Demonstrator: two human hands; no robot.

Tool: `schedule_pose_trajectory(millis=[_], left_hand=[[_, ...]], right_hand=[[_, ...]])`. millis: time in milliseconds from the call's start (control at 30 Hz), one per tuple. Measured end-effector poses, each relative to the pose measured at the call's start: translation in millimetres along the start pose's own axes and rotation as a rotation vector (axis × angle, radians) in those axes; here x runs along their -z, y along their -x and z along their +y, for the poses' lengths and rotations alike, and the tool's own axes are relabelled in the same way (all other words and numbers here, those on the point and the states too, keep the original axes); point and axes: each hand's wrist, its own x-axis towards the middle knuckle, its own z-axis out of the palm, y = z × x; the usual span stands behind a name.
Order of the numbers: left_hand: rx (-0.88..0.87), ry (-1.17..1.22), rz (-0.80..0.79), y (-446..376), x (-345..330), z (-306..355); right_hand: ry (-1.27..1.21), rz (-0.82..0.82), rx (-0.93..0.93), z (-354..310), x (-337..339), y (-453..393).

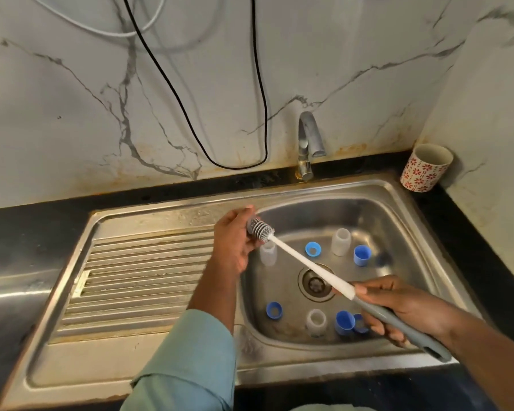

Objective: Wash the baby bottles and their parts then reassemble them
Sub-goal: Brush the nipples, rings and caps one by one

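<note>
My right hand [407, 310] grips the grey handle of a long bottle brush [312, 268] over the steel sink [413, 215]. Its grey bristle head [260, 228] lies against the palm and fingers of my left hand [235, 241], which curl around it at the basin's left edge. In the basin stand three clear bottles, one at the left [268, 253], one at the back [341, 242] and one at the front [316, 319]. Blue caps and rings lie around the drain [315, 283]: a ring [312, 249], a cap [362, 255], a ring [274, 310] and a cap [344, 322].
The tap [307, 143] stands behind the basin with no water running. A ribbed draining board [143, 277] lies to the left. A red-patterned cup [426, 167] sits on the black counter at the back right. A black cable [258, 84] hangs down the marble wall.
</note>
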Motion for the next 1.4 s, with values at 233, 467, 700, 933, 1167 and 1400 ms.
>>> schedule_pose_trajectory(millis=[233,467,700,933,1167,1400], left_hand=[[0.022,-0.119,0.153,-1.9,8.3,15.7],[-0.078,-0.275,0.193,12.6,-1.8,17.4],[0.221,0.416,0.133,1.6,12.6,26.7],[0.196,0.333,0.357,13.9,-4.3,26.8],[0.16,0.489,0.315,11.7,3.9,30.3],[0.131,0.521,0.382,9.1,9.7,37.8]], right_hand=[[0.962,0.363,0.438,23.8,13.4,3.2],[0.864,0.523,0.489,41.9,23.6,5.5],[0.17,0.071,0.238,18.2,-19.9,-1.3],[0.609,0.346,0.404,5.6,-53.4,-20.9],[0.732,0.251,0.366,-14.3,-67.4,-14.6],[0.861,0.225,0.36,-28.6,-78.1,-11.6]])
